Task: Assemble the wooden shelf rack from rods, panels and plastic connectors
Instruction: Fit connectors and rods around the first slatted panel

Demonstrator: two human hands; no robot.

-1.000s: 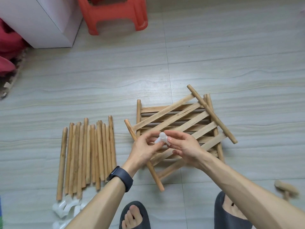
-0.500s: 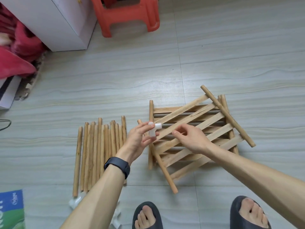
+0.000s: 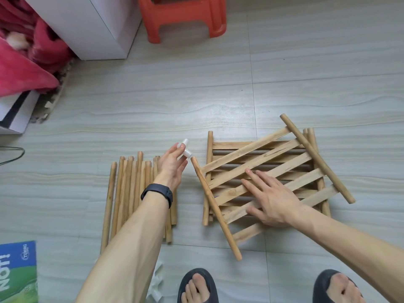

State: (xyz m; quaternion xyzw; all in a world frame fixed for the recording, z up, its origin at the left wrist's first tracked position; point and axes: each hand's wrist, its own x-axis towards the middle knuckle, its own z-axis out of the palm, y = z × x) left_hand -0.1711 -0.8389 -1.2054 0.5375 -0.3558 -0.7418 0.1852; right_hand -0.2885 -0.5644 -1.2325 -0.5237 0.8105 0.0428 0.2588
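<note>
Left hand (image 3: 172,167) pinches connector (image 3: 185,149), just up-left of rod (image 3: 216,208) tip (axis runs down-right). Right hand (image 3: 271,200), fingers straight, presses panel (image 3: 251,147).

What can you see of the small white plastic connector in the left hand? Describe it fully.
The small white plastic connector is a piece of short tubes joined at angles. The left hand pinches it at the fingertips. One open tube end faces the top end of the slanted wooden side rod, close by but not fitted on.
</note>
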